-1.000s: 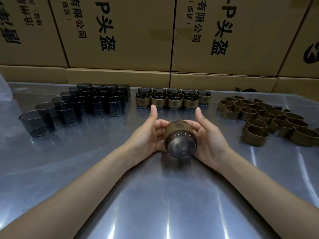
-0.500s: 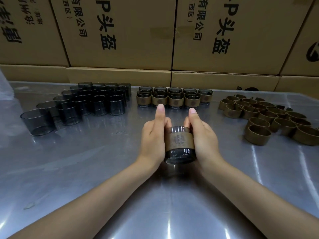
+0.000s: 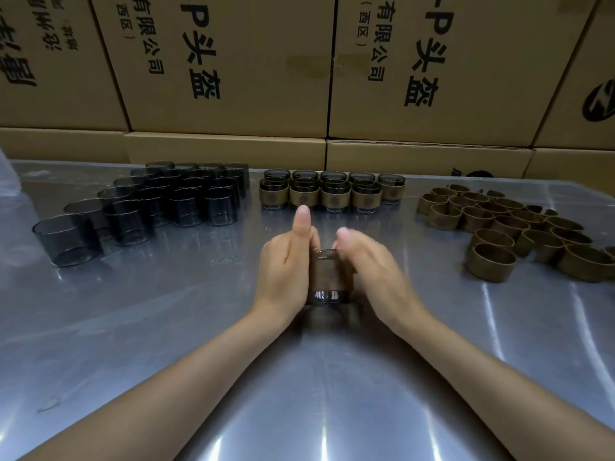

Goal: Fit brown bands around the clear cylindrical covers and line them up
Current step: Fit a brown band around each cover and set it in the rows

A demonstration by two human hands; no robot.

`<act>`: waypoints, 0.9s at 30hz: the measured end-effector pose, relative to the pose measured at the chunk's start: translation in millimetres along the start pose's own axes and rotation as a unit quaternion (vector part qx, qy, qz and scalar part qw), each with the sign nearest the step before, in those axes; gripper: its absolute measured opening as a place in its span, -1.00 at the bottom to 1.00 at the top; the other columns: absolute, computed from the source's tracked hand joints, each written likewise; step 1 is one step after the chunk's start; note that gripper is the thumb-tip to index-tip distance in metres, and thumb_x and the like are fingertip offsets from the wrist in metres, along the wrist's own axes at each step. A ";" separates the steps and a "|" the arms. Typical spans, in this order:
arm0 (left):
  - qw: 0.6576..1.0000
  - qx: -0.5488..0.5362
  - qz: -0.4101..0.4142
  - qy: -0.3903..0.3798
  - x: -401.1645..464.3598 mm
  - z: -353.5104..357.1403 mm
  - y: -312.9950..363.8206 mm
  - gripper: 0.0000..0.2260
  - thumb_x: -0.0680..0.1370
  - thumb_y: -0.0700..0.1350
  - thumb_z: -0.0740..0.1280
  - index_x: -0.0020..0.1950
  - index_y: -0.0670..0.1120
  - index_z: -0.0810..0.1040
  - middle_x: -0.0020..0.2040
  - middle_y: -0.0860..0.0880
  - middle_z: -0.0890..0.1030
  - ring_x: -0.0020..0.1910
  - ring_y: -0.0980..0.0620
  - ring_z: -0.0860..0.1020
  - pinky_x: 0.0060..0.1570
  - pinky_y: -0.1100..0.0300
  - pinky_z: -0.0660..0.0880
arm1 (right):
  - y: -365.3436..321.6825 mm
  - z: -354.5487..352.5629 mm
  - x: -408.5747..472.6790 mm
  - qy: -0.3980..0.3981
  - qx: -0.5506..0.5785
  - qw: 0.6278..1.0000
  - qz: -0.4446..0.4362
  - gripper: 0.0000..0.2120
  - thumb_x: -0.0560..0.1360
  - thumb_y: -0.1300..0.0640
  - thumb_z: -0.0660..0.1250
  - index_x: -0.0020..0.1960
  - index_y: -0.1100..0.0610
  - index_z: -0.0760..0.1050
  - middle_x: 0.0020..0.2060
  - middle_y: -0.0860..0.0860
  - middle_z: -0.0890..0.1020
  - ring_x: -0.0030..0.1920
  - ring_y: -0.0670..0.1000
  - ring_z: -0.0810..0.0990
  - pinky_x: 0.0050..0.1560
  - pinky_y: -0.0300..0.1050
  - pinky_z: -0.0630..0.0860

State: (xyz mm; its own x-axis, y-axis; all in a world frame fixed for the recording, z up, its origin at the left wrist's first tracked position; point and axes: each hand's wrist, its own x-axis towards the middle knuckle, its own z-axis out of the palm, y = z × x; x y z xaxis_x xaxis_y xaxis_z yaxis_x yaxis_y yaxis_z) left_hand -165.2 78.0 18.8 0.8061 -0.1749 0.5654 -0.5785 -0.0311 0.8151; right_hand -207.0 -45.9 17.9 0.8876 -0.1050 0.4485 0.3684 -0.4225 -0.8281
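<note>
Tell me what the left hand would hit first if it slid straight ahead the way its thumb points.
The left hand would probably meet the near row of banded covers, around its two leftmost, though depth is hard to judge.

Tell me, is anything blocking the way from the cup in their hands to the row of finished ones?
Nothing visible does. Bare metal table lies between the banded cover, held by the left hand and right hand, and the finished row straight ahead.
</note>
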 end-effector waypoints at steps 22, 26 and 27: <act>0.964 0.185 -0.188 0.045 82.7 -26.1 -77.4 -0.58 0.63 0.02 0.23 0.44 -0.12 0.32 0.41 -0.07 0.40 0.38 -0.03 0.38 0.29 0.14 0.31 | 90.7 -76.6 99.1 0.216 -0.301 0.897 0.243 -0.27 0.45 -0.17 0.41 0.45 0.16 0.23 0.30 0.14 0.52 0.26 0.19 0.52 0.11 0.10 0.52; 0.956 0.217 -0.193 0.039 108.1 -26.0 -93.9 -0.47 0.63 0.07 0.21 0.52 -0.15 0.21 0.48 -0.10 0.33 0.44 -0.06 0.32 0.34 0.11 0.28 | 103.3 -82.6 115.5 0.228 -0.316 0.884 0.257 -0.28 0.45 -0.20 0.39 0.45 0.13 0.25 0.31 0.15 0.48 0.26 0.20 0.51 0.09 0.12 0.52; 0.954 0.228 -0.194 0.032 113.1 -26.3 -97.5 -0.45 0.63 0.07 0.21 0.54 -0.15 0.17 0.51 -0.10 0.30 0.46 -0.07 0.30 0.38 0.06 0.28 | 105.6 -84.5 118.4 0.229 -0.323 0.880 0.261 -0.27 0.45 -0.22 0.38 0.46 0.11 0.24 0.34 0.15 0.44 0.28 0.21 0.49 0.08 0.12 0.51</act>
State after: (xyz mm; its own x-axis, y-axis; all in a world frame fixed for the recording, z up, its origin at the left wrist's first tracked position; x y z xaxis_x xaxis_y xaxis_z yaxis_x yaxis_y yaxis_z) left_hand -14.3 87.2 6.6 0.9680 -0.0030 0.2510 -0.2176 -0.5082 0.8333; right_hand -86.3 -179.1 12.0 0.6301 -0.7265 0.2742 -0.4219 -0.6167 -0.6646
